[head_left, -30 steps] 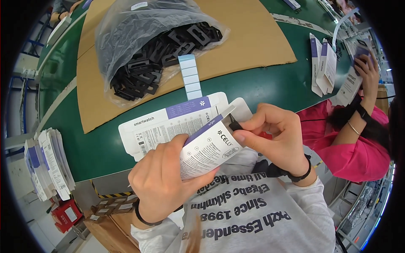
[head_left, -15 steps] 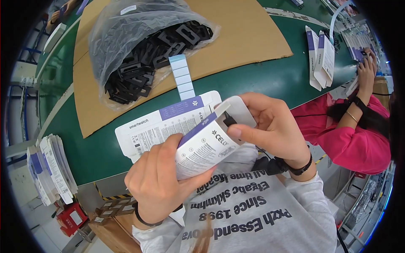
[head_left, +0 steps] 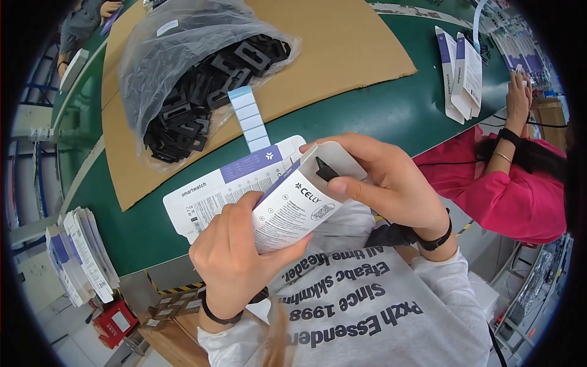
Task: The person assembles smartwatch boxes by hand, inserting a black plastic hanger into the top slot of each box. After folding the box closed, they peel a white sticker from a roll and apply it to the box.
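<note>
Item 1: small white carton [head_left: 292, 211] with a violet edge and black print, held above the near edge of the green surface [head_left: 379, 116], just over the person's chest. Left hand [head_left: 235, 260] wraps its lower end, fingers closed around the body. Right hand [head_left: 382, 180] grips the upper end, fingers pinched on the rounded white top flap [head_left: 339, 160], where a black insert [head_left: 324, 170] shows in the opening.

Item 2: flat white carton blank [head_left: 226, 183] with a violet band, lying on the surface directly behind the held carton.

Item 3: strip of pale blue rectangular labels [head_left: 249, 119], lying from the brown cardboard sheet [head_left: 342, 49] onto the surface.

Item 4: clear plastic bag [head_left: 183, 55] of black plastic frames, on the cardboard sheet, open end toward the person.

Item 5: stack of white and violet folded cartons [head_left: 79, 254], upright at the left edge.

Item 6: further white and violet cartons [head_left: 461, 70] at far right, near a co-worker's hand [head_left: 520, 92] in a pink sleeve.
</note>
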A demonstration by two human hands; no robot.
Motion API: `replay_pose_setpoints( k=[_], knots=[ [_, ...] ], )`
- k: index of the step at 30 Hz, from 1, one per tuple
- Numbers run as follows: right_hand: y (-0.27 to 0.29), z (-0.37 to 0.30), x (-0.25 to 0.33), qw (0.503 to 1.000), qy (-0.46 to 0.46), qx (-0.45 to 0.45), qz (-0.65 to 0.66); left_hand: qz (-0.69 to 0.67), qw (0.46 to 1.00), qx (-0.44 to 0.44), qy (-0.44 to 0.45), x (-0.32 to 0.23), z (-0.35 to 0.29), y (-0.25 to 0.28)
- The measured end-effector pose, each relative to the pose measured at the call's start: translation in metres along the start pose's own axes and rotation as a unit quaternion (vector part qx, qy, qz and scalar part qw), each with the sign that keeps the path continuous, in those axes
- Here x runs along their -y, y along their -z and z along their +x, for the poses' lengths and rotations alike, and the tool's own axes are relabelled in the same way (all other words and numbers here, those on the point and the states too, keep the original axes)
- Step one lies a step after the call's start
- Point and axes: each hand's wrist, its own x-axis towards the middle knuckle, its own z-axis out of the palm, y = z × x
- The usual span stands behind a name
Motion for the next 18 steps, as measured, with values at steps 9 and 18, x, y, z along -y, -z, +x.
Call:
replay_pose_setpoints(
  k=[9,18],
  knots=[
    [0.0,-0.009,-0.016,0.975,0.071,-0.185,0.102,-0.086,0.99,0.023,0.111,-0.01,0.003,-0.01],
    [-0.048,-0.044,-0.062,0.891,0.131,-0.375,-0.218,-0.363,0.909,-0.125,0.161,-0.051,0.001,-0.08]
  ],
)
